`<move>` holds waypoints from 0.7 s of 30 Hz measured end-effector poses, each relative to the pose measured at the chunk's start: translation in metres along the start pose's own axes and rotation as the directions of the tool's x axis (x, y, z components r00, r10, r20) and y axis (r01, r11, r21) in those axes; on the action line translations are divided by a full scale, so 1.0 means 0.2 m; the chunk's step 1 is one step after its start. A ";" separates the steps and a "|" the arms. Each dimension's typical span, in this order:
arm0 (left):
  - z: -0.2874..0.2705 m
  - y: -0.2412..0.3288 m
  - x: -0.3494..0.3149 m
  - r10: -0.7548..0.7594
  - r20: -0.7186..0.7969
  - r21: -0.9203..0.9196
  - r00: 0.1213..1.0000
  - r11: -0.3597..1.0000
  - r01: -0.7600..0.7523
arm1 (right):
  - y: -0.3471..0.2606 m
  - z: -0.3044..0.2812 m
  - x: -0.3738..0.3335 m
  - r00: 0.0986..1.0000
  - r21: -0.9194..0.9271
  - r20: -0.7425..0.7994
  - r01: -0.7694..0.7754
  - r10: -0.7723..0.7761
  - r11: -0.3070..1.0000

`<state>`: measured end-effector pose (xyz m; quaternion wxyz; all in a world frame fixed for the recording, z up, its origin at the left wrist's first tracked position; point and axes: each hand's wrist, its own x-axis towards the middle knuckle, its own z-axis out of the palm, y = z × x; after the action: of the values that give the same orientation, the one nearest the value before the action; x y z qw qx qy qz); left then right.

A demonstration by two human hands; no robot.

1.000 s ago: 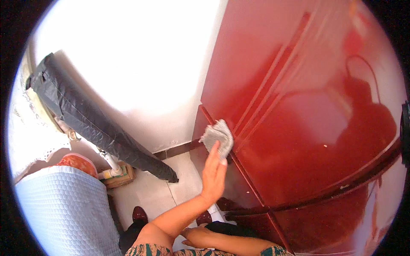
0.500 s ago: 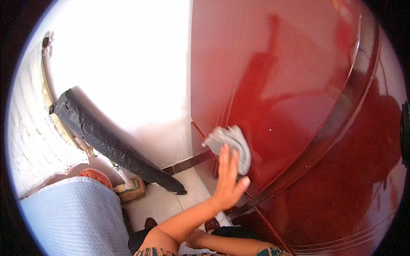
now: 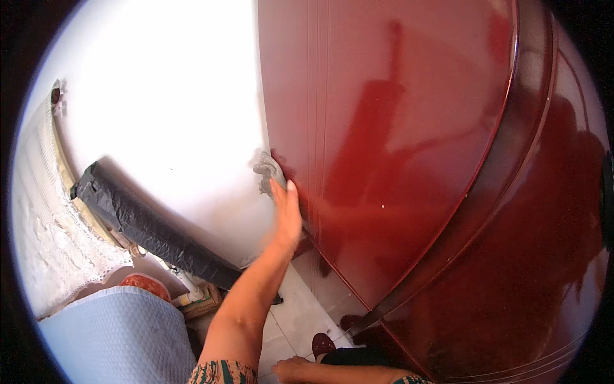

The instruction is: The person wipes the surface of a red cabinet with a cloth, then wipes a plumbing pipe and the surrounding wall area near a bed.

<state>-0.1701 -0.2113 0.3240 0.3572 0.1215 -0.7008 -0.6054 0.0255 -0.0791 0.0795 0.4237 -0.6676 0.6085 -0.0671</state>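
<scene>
My left hand (image 3: 288,214) reaches up and forward, its fingers over a crumpled grey cloth (image 3: 271,168). The cloth lies against the left edge of a tall, glossy dark red furniture panel (image 3: 364,147), where it meets the white wall (image 3: 160,115). Part of the cloth sticks out past the fingertips on the wall side, and the rest is hidden under the hand. Low down near my body, my right hand (image 3: 291,370) is curled into a fist with nothing showing in it, apart from the panel.
A long roll in black plastic (image 3: 153,221) leans at the left. Beside it are a white lace cloth (image 3: 83,256), a light blue quilted cover (image 3: 115,333) and a wooden block (image 3: 201,301). Below are pale floor tiles (image 3: 288,320) and a dark red shoe (image 3: 323,345).
My left hand has moved the grey cloth left and up across the red panel to its edge by the wall. The view has shifted slightly. My right hand stays low.
</scene>
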 end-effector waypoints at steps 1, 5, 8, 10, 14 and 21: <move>0.04 -0.19 0.02 0.124 -0.009 -0.033 0.992 0.992 -0.124 | -0.01 0.00 0.00 1.000 -0.011 -0.007 -0.004 0.004 1.000; 0.16 -0.01 -0.52 0.490 0.142 0.095 0.860 0.858 -0.505 | -0.07 -0.12 -0.17 0.998 0.025 -0.026 0.061 -0.060 0.998; 0.20 -0.01 -0.86 0.622 0.385 0.062 0.682 0.720 -0.691 | -0.03 -0.01 -0.09 0.998 -0.068 -0.063 -0.013 0.009 0.998; 0.21 0.03 -0.91 0.717 0.472 -0.003 0.514 0.584 -0.812 | -0.01 0.06 -0.01 0.991 -0.109 -0.086 -0.112 0.103 0.988; 0.16 0.02 -0.74 0.746 0.416 0.144 0.521 0.511 -0.847 | -0.14 -0.10 -0.14 0.997 -0.083 -0.024 -0.081 0.079 0.993; 0.09 0.12 -0.15 0.384 0.051 -0.018 0.922 0.923 -0.384 | -0.09 -0.08 -0.14 0.999 -0.059 -0.038 -0.028 0.026 0.998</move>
<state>-0.1538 -0.1741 0.3352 0.4503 -0.0358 -0.7182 -0.5293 0.0220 -0.0647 0.1127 0.3929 -0.6703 0.6270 -0.0557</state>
